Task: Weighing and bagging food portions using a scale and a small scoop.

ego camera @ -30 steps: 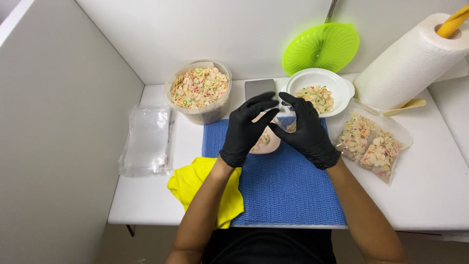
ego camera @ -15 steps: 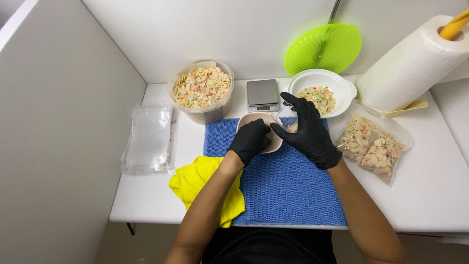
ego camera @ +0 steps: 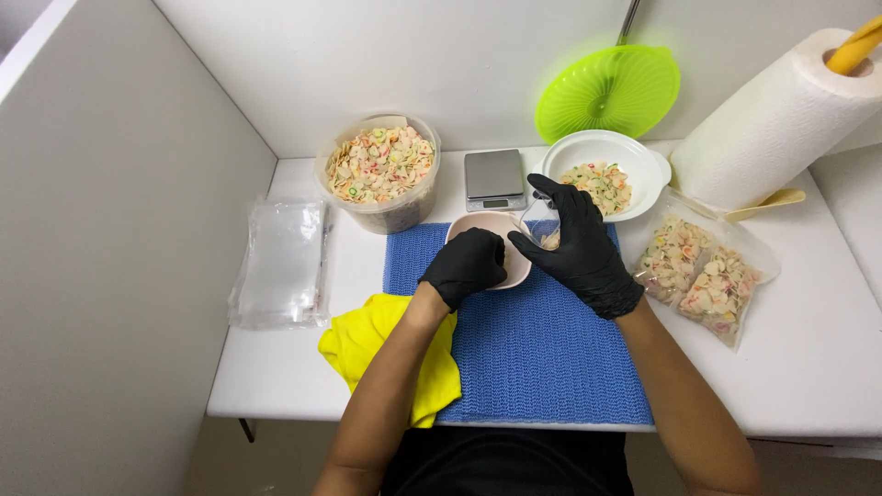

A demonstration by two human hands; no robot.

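Left hand (ego camera: 469, 266): our gloved left hand lay curled over the near rim of the small pink bowl (ego camera: 487, 225), fingers closed on it; we judged the grip was there to steady or tip the bowl.
Right hand (ego camera: 581, 250): our right hand held a small clear bag (ego camera: 542, 220) just beside the bowl's right edge, thumb and fingers pinched on the film, the other fingers spread.
Bag, position: it sat above the blue mat (ego camera: 533, 358), between the bowl and the white dish (ego camera: 643, 156), touching or nearly touching the bowl; we could not tell which.
Bag, axis: its long axis seemed to run from the hand up and away toward the scale (ego camera: 494, 176), the mouth apparently turned to the bowl, likely to take the pieces; the film was too clear to be sure.
Bowl: it rested on the far edge of the mat, mostly hidden by our hand.
Supplies: a tub of coloured shell pieces (ego camera: 378, 170) stood far left, filled bags (ego camera: 703, 280) lay right, empty bags (ego camera: 280, 262) were stacked left, all within reach on the worktop (ego camera: 808, 377).
Cloth: a yellow cloth (ego camera: 390, 349) lay under our left forearm.
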